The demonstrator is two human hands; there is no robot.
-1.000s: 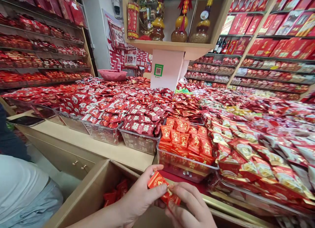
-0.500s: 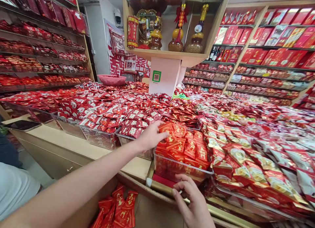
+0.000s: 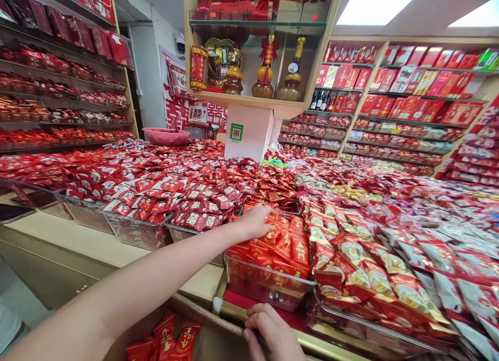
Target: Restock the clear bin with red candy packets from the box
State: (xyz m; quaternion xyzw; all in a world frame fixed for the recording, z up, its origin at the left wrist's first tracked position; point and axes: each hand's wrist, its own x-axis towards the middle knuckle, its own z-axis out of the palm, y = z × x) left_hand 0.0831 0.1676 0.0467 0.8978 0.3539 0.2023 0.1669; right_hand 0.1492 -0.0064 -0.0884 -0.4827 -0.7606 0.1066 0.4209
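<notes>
The left hand [image 3: 255, 221] is reaching out at the end of a straight bare arm and is settling on the heap of orange-red packets [image 3: 290, 244] that is filling the clear bin [image 3: 268, 291] at the front of the counter. Its fingers [image 3: 266, 217] are bending downward over the topmost packets at the back left corner of the heap and are touching them. The palm is facing down, so it is hiding whether a packet is being pinched underneath. The rest of the packets are lying in overlapping rows to the right of the fingertips and toward the near wall of the bin. The right hand [image 3: 273, 332] is resting low in view, knuckles up, on the brass-coloured rail [image 3: 327, 344] just in front of the bin, apart from the packets. Its fingers are curling under, and what they are closing on, if anything, is not showing. Below the left forearm, loose red packets [image 3: 171, 340] are lying inside a cardboard box [image 3: 195, 311]. A tray of gold-and-red packets [image 3: 374, 278] is sitting just beside the bin on its right
</notes>
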